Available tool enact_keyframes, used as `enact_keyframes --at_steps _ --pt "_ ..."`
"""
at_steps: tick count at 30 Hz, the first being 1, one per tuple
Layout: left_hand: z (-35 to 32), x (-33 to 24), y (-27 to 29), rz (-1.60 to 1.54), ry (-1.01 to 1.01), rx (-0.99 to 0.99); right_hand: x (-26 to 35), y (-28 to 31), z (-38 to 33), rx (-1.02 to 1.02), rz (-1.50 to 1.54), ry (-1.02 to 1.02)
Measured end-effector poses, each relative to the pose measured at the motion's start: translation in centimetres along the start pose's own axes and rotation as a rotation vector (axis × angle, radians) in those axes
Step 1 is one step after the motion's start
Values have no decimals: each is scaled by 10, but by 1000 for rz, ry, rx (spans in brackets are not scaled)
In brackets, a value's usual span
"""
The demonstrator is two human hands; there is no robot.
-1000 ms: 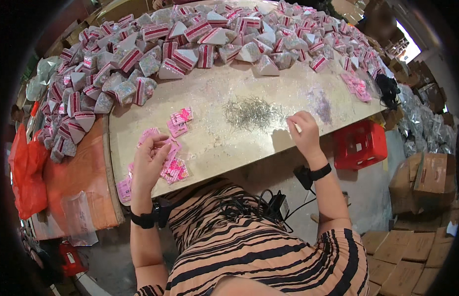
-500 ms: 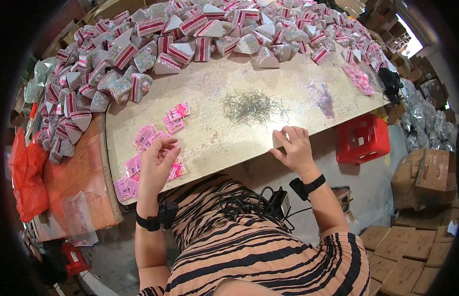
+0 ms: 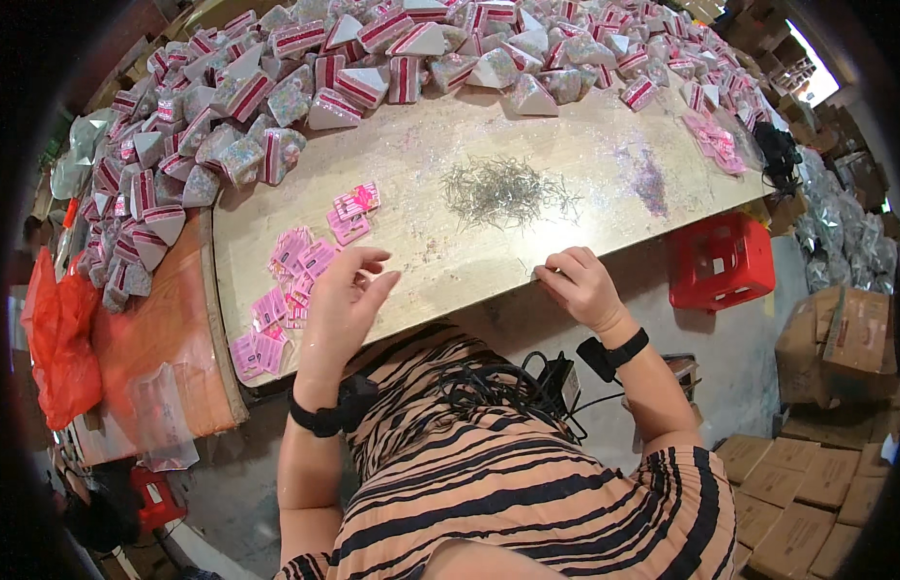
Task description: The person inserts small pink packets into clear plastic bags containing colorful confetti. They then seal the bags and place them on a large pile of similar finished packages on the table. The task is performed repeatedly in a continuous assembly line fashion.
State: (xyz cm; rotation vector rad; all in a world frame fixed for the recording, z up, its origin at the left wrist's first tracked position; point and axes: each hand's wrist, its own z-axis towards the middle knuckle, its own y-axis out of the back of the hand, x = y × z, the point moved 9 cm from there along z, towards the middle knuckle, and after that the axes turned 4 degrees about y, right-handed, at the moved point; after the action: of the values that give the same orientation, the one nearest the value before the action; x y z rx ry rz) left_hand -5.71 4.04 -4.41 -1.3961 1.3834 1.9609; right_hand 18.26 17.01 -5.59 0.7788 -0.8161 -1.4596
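Note:
My left hand (image 3: 346, 304) is over the near left part of the table, just right of the pink printed cards (image 3: 293, 251). Its thumb stands apart from the curled fingers, and I see nothing between them. At the table's near edge, my right hand (image 3: 583, 290) has thumb and forefinger pinched together. Something thin may be at those fingertips, too small to make out. Beyond the right hand lies a loose heap of thin metal pins or wires (image 3: 508, 191). More pink cards (image 3: 353, 211) lie farther up on the left.
Many glittery cake-slice-shaped pieces (image 3: 363, 85) are piled along the table's (image 3: 402, 164) far and left sides. Pink packets (image 3: 713, 142) lie at the far right. A red plastic stool (image 3: 723, 261) stands beyond the near edge, with cardboard boxes (image 3: 798, 483) on the floor. Black cables (image 3: 498, 391) lie against my clothing.
My left hand has moved right, away from above the pink cards, with thumb and fingers wider apart. My right thumb and forefinger have come together from being spread. The view has shifted slightly.

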Motion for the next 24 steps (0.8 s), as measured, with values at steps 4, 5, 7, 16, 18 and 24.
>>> enact_keyframes --at_steps 4,5,7,16,18,24 --pt "3 -25 -36 97 -82 79 4 -2 2 12 47 17" --pt "3 -31 -48 136 -95 126 4 -2 3 15 57 10" --pt "0 -43 -71 191 -204 163 3 -1 6 23 75 1" --pt "0 -80 -155 439 -694 159 -1 -4 5 37 100 -37" --pt "-2 -82 -165 506 -777 139 -4 -6 4 17 132 -44" --pt "-8 -84 -164 378 -741 108 -9 -3 3 -24 228 -119"
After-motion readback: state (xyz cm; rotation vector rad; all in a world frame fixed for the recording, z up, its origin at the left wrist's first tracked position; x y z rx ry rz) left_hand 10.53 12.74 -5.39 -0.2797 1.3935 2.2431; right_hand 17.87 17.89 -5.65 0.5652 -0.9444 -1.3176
